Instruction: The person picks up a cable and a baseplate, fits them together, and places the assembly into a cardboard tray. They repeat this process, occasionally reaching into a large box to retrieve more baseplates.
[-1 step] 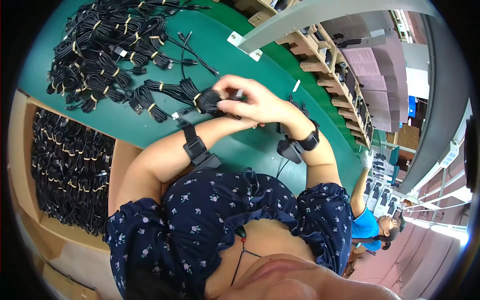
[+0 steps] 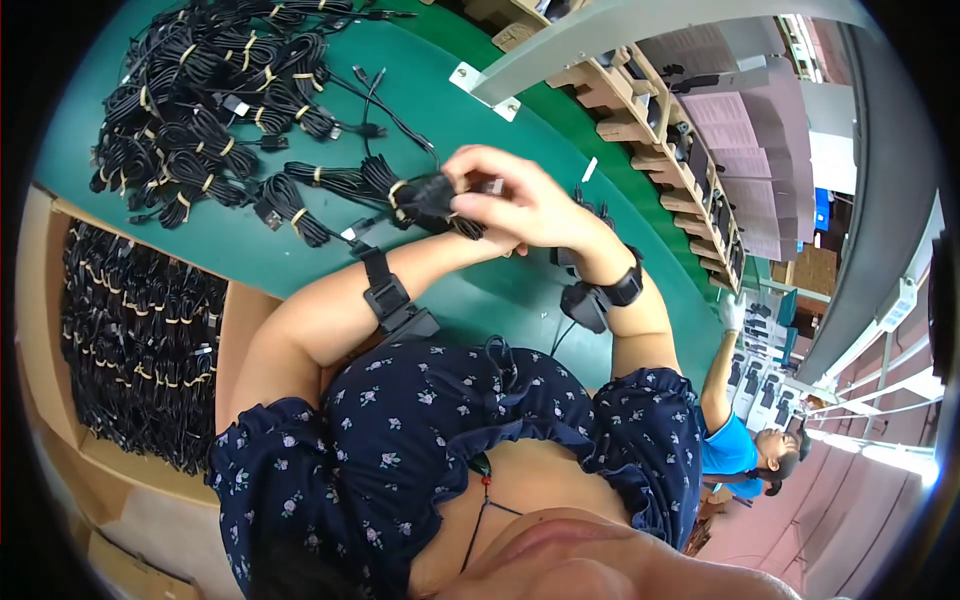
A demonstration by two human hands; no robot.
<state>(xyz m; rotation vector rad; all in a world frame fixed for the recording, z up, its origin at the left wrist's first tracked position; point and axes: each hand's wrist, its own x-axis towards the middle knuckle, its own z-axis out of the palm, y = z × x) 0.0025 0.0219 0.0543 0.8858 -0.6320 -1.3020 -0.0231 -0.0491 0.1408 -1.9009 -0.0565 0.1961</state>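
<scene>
Black cable bundle (image 2: 436, 198) is being held above the green worktop (image 2: 415, 70), pinched between the thumb and fingers of the right hand (image 2: 515, 195); the grip is probably being kept on the coil so that its loops stay together. Outline blurred. A pale band (image 2: 397, 198) is showing at the left end; whether it is wrapped around this bundle or the neighbouring one cannot be told. The left hand (image 2: 508, 243) is being mostly hidden beneath the right; whether it is spread or closed cannot be told. The coil is perhaps being steadied from below.

Heap of cables (image 2: 195, 115) is being kept at the upper left of the worktop, apparently for easy reach. Coils there are being bound with pale ties, presumably against tangling. More banded bundles (image 2: 145, 345) are being stored in rows in a cardboard box (image 2: 248, 340) beside the worktop.
</scene>
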